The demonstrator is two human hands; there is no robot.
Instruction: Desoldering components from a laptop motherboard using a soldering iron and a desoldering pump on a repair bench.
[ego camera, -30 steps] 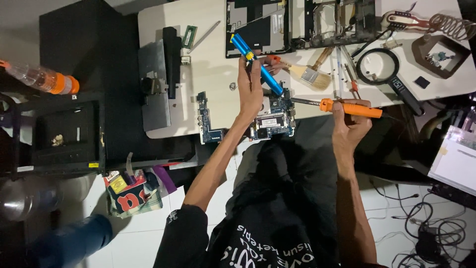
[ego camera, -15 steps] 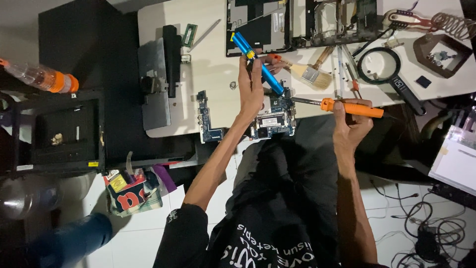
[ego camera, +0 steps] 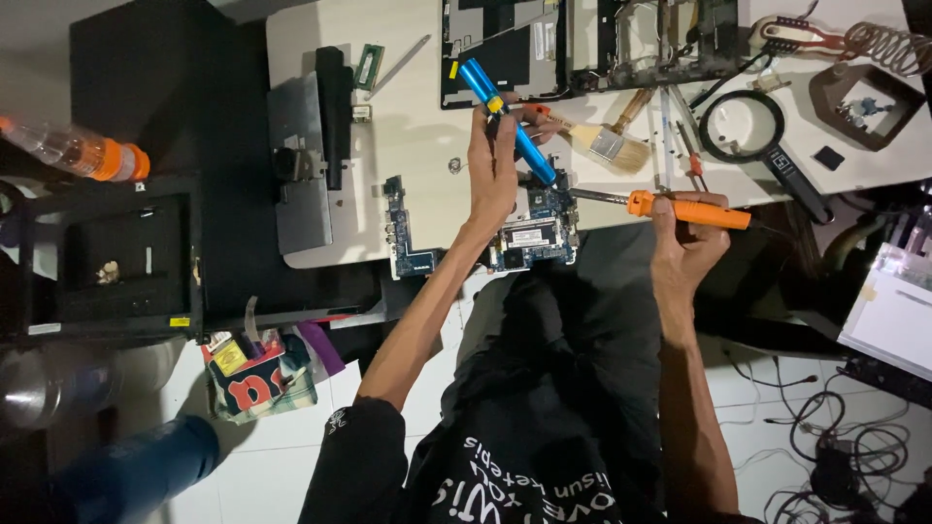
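Note:
My left hand [ego camera: 492,167] grips a blue pen-shaped tool [ego camera: 507,114], tilted with its tip down on a blue circuit board [ego camera: 536,236]. The board lies at the near edge of the white table [ego camera: 417,136], partly over my lap. My right hand [ego camera: 685,241] holds an orange-handled soldering iron [ego camera: 695,211] level, its metal tip pointing left and meeting the board right beside the blue tool's tip. A second narrow blue board [ego camera: 400,228] lies just left of my left wrist.
A paint brush [ego camera: 610,142], a magnifying glass [ego camera: 740,122] and an opened laptop chassis [ego camera: 582,39] lie beyond my hands. A grey metal part with a black bar [ego camera: 306,146] sits at the left. A bottle [ego camera: 78,150] and black rack [ego camera: 97,252] stand further left. Cables [ego camera: 835,437] lie on the floor.

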